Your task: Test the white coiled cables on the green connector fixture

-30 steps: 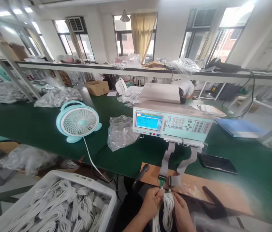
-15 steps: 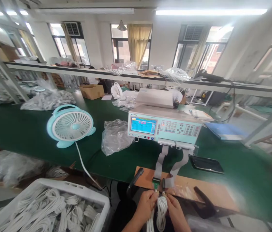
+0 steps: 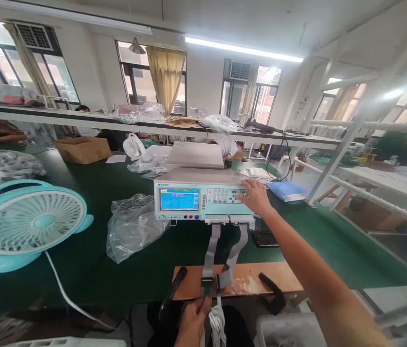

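The right hand point(image 3: 256, 195), open and spread, is lying over the instrument's point(image 3: 203, 197) right end, at one o'clock from the left hand point(image 3: 194, 318). The left, nearer hand is pinching the connector point(image 3: 206, 288); the white cable bundle point(image 3: 218, 324) is hanging at its three o'clock, long axis running twelve-to-six.

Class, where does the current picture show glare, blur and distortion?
Head view: the ceiling light glares white; head view: the lower right corner is smeared, the right hand clearer; head view: the fan looks stretched sideways near the left edge.

The head camera looks forward and down across the green table point(image 3: 141, 277).
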`<state>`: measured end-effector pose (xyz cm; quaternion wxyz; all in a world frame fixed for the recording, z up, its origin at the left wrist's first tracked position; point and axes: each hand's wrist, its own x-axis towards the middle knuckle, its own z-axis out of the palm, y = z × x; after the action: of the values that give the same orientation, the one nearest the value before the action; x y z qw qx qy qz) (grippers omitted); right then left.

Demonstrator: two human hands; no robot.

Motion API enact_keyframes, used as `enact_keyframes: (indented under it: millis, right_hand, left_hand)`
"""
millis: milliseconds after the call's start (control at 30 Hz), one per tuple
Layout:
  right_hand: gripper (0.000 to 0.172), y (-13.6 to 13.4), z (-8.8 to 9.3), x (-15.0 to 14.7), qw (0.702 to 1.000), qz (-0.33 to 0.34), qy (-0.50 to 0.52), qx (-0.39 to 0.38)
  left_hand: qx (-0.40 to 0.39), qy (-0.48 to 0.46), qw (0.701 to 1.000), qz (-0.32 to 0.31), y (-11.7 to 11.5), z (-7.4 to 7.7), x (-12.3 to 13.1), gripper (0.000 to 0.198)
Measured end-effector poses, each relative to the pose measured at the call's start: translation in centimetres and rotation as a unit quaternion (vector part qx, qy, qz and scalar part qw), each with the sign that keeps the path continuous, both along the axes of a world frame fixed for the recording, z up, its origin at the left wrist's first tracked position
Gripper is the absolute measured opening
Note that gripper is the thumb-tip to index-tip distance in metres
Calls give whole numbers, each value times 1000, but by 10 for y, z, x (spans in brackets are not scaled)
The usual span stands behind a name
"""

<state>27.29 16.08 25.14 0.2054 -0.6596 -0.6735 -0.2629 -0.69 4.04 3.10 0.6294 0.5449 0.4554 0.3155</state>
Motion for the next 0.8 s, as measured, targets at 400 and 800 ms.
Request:
enact_keyframes:
  millis: [400,800]
  right_hand:
    - [38,33,4,4,998,-43,-53,-9]
    - [39,18,2,-10,999,-16,-12,34]
  left_hand:
    - [2,-32,999,-10,3,-17,5,54]
    - [22,-34,999,5,-1,-18,2,51]
